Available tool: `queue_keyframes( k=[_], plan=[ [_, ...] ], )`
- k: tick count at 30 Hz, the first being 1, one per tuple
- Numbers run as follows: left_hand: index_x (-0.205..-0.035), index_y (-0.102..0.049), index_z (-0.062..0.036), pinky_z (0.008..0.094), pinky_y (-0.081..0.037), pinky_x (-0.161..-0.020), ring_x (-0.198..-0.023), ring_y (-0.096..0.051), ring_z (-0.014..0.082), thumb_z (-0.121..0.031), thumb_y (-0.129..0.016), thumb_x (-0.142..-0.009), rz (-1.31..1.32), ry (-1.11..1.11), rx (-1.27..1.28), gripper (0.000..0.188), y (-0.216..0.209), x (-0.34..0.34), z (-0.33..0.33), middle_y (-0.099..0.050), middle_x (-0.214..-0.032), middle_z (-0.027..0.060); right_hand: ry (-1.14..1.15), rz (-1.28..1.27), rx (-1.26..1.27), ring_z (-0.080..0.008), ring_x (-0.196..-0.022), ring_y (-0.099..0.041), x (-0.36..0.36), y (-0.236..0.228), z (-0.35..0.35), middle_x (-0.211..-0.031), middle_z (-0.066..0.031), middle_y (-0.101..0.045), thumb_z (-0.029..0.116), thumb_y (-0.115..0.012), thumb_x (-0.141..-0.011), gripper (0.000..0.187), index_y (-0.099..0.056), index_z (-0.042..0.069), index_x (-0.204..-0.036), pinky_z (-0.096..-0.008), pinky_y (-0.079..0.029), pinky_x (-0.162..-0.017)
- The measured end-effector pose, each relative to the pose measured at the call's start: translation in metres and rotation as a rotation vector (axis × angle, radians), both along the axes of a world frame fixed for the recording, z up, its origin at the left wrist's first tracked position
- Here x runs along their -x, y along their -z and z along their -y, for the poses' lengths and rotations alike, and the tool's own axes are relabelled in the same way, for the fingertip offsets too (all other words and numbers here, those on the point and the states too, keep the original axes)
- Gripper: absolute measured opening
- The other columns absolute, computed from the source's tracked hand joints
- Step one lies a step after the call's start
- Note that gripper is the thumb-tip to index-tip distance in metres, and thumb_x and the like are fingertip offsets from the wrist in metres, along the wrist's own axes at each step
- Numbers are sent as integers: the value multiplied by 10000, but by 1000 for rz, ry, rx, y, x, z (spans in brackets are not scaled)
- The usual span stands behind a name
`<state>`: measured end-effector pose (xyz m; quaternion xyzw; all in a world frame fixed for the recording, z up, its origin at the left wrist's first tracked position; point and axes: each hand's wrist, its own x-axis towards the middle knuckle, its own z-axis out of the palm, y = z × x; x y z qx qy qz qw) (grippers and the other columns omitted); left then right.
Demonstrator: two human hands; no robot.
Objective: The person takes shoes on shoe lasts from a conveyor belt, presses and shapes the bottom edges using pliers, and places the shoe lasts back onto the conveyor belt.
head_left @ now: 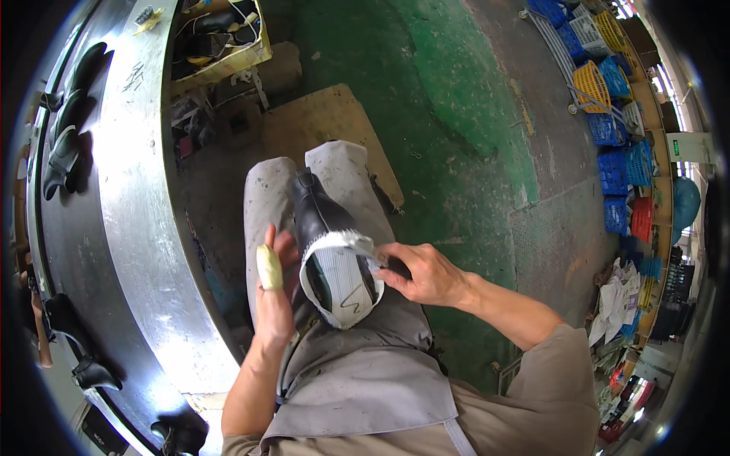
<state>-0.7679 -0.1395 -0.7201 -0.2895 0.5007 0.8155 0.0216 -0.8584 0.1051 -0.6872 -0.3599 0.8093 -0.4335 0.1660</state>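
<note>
A black leather boot (315,209) lies across my lap with its toe end pointing away from me. Its near end is wide, rimmed with ragged white lining, and a ribbed white panel (346,277) with a dark curved pen mark shows inside. My right hand (426,275) pinches the right side of that white rim between thumb and fingers. Whether a small tool is also between those fingertips, I cannot tell. To the left of the boot, my left hand (275,292) is raised with its fingers apart, holding nothing. Yellow wrapping (268,267) covers one of its digits.
At my left runs a metal-edged conveyor (141,167) carrying several black shoes (65,163). A box of tools and scraps (220,45) stands ahead left. Cardboard (334,114) lies on the green floor beyond my knees. Blue and yellow baskets (593,83) line the far right.
</note>
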Motion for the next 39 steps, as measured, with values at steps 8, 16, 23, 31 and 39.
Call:
queue_keyframes(
  k=[8, 16, 23, 31, 39],
  plan=[
    [-1282, -676, -47, 437, -595, -949, -1060, -729, 284, -369, -442, -1104, 63, -65, -600, 436, 19, -14, -5, -742, -1203, 123, -378, 303, -123, -398, -1180, -674, -37, -51, -18, -1247, -227, -711, 293, -721, -998, 509, -622, 8, -1409, -465, -531, -1038],
    [-1475, -555, -26, 378, -513, -1086, -1212, -668, 231, -574, -319, -1135, -91, 177, 1, 687, -13, 29, -13, -666, -1388, 114, 409, 1094, 484, -169, -1357, -544, -28, 1, 42, -1504, -106, -588, 585, -272, -1138, 703, -482, 74, -1573, -326, -398, -1162],
    [-1330, -677, -51, 347, -582, -945, -1031, -727, 189, -620, -363, -1109, -168, 182, -24, 686, 87, 53, 16, -745, -1198, 94, 537, 1203, 490, -139, -1142, -637, -17, 53, 105, -1266, -61, -685, 429, -322, -1129, 524, -626, 63, -1349, -327, -467, -1060],
    [-1366, -659, -17, 367, -589, -954, -1060, -734, 200, -633, -420, -1087, 82, 99, -54, 717, 108, 72, 14, -747, -1218, 118, 763, 1380, 726, -178, -930, -711, 2, 120, 132, -1062, -69, -734, 465, -370, -1105, 527, -705, 64, -1169, -352, -560, -907],
    [-1547, -404, -82, 367, -561, -1006, -1102, -688, 214, -604, -413, -1102, -126, -86, -66, 686, 77, 64, 17, -653, -1336, 94, 551, 1126, 853, -184, -1246, -639, -13, 109, 109, -1325, -133, -696, 331, -446, -1128, 475, -634, -1, -1410, -341, -477, -1077]
  ],
)
